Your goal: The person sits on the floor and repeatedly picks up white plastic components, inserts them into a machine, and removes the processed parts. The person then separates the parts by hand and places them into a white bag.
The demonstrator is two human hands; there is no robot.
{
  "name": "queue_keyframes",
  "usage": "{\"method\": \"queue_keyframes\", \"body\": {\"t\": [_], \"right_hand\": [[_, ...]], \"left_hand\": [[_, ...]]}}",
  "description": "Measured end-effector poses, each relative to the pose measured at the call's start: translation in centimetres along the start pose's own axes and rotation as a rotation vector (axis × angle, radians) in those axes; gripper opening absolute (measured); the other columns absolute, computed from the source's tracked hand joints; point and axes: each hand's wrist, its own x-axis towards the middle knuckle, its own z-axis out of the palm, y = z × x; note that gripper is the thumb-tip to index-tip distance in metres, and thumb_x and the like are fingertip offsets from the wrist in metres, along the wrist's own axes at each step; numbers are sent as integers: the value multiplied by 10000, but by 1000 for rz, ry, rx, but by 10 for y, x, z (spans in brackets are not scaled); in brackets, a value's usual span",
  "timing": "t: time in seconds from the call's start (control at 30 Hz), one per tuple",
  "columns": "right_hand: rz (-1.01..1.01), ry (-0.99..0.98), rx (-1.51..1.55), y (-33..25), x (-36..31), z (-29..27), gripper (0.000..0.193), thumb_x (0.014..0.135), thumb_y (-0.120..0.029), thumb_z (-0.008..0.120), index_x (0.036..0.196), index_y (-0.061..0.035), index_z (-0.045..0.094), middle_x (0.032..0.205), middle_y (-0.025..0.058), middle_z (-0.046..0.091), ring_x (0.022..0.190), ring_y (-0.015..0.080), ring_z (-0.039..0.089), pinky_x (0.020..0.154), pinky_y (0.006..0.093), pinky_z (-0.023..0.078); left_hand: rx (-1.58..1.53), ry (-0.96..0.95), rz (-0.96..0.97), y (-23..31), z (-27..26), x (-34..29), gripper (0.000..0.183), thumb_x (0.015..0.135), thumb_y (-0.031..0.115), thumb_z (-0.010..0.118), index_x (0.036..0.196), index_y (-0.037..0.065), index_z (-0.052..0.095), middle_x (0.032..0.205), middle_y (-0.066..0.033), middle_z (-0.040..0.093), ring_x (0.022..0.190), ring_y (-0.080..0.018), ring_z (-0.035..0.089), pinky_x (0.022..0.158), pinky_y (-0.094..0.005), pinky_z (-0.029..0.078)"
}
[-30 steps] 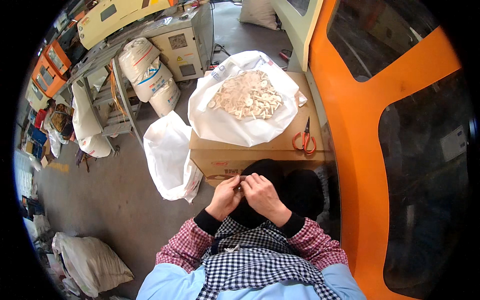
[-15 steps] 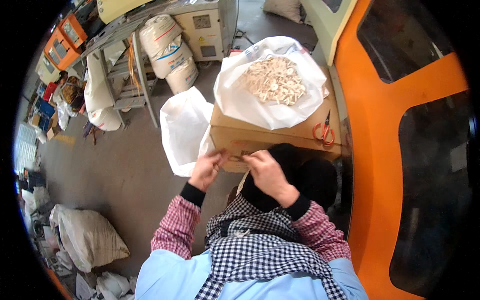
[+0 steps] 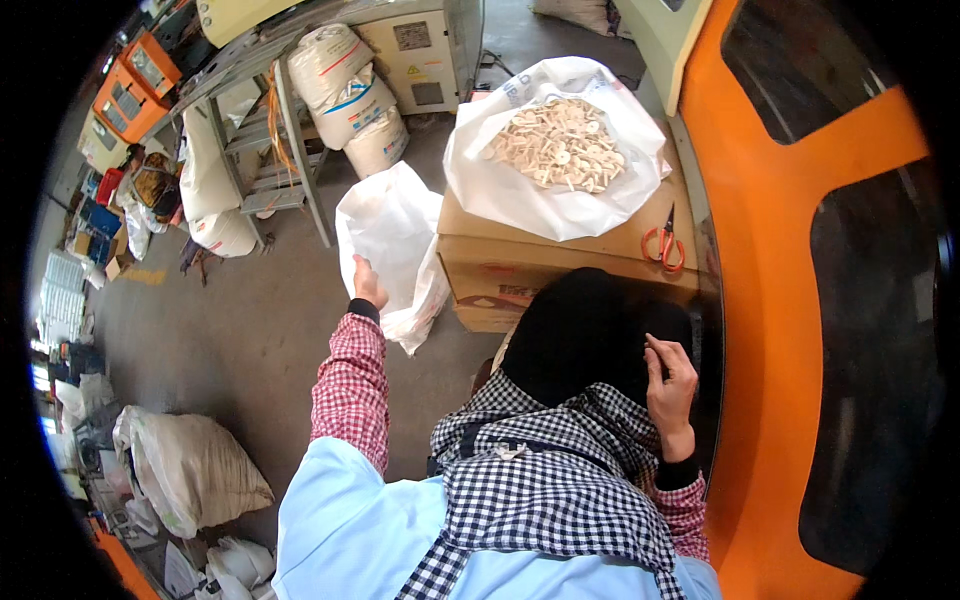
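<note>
My left hand (image 3: 370, 283) reaches forward over the near rim of an open white sack (image 3: 385, 215) on the floor, fingers stretched out and nothing seen in them. To the right, my right hand (image 3: 672, 385) is raised beside my dark-clad knee. Its thumb and forefinger pinch together, with a tiny brownish bit at the tips, too small to name. Beyond my knees, a cardboard box (image 3: 475, 262) bears a second white sack (image 3: 470, 165), rolled open and full of small cream-coloured disc-and-stem parts (image 3: 560, 150). Red-handled scissors (image 3: 665, 246) lie on the box, right of that sack.
A large orange machine (image 3: 760, 300) with dark windows stands close on my right. Stacked filled sacks (image 3: 345, 95) and a grey metal stepped stand (image 3: 275, 165) are further off at the left. A bulging sack (image 3: 190, 470) lies on the floor at lower left.
My hands were together in front of the box. They have since parted: the left went forward to the floor sack, the right drew back to the right. The view shifted slightly.
</note>
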Motion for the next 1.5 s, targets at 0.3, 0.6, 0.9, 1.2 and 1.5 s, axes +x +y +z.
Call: {"method": "queue_keyframes", "body": {"t": [0.3, 0.6, 0.9, 1.2, 1.5], "right_hand": [[-27, 224, -251, 14, -31, 1, 156, 779, -186, 656, 810, -41, 608, 751, 154, 581, 621, 327, 573, 539, 388, 462], [-136, 250, -333, 6, -64, -22, 252, 823, -226, 624, 791, -7, 503, 773, 131, 495, 627, 301, 542, 520, 363, 448], [-123, 175, -282, -6, -114, -55, 276, 873, -262, 576, 975, -10, 530, 907, 127, 558, 710, 258, 581, 603, 343, 477], [-447, -212, 480, -112, -152, -206, 202, 839, -126, 646, 974, 24, 631, 852, 137, 662, 672, 214, 618, 579, 330, 477], [-150, 1345, 674, -45, -63, -208, 109, 931, -124, 498, 959, -24, 532, 636, 17, 523, 476, 68, 448, 421, 204, 345]], "left_hand": [[516, -1217, 1304, 80, 263, -387, 761, 688, 152, 732, 1350, 34, 377, 1391, -234, 333, 1280, -384, 338, 1029, -459, 304], [-468, -2423, 670, 61, 256, -677, 667, 793, 137, 688, 1303, -27, 290, 1159, -258, 483, 1003, -385, 538, 795, -393, 476], [-107, -2702, 528, 58, 280, -689, 274, 898, 182, 542, 971, 16, 337, 660, -198, 445, 609, -414, 509, 521, -450, 379], [132, -2276, 713, 90, 324, -596, 90, 848, 29, 587, 919, -12, 549, 789, -82, 571, 765, -190, 561, 681, -313, 442], [-5, -1365, 868, 87, 368, -553, 142, 910, 135, 562, 929, 5, 508, 722, -14, 523, 612, -75, 477, 579, -215, 393]]}}
